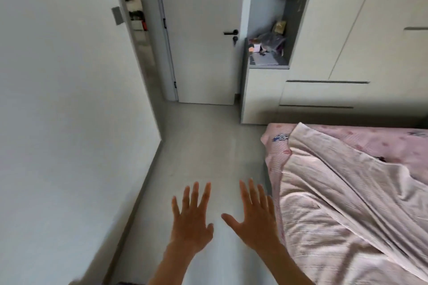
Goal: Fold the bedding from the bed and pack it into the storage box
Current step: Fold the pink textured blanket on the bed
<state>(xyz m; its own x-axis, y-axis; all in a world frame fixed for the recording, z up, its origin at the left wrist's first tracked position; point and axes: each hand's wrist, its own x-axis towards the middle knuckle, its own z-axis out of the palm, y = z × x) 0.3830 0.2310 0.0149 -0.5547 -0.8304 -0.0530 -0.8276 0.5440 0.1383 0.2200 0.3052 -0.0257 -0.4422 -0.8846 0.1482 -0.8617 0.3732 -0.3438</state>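
Both hands are out in front of me over the floor, fingers spread straight and holding nothing: my left hand [191,222] and my right hand [253,220] hover side by side, apart from each other, the right one just beside the bed's near edge but not touching it.

Judging by that, I have not begun. Nothing is folded, and I see no storage box anywhere in view, so finding it, folding and packing are all left to do.

To my right, the bedding lies loose on the bed. A pale pink blanket [342,203], thin and crinkled with fine ribbed lines, sprawls in soft diagonal ridges; its far corner is turned back in a rumpled flap. It looks light and limp, likely to slump unless I gather the corners. Under it, a pink quilted sheet [361,136] with small printed motifs covers the mattress smoothly and wraps its rounded corner.

The floor [196,146] is smooth, matte grey. A plain wall [69,99] runs along the left. Farther off stand a flat white door [203,41] with a dark lever handle and, to the right, a white wardrobe [324,30] with a cluttered open niche.
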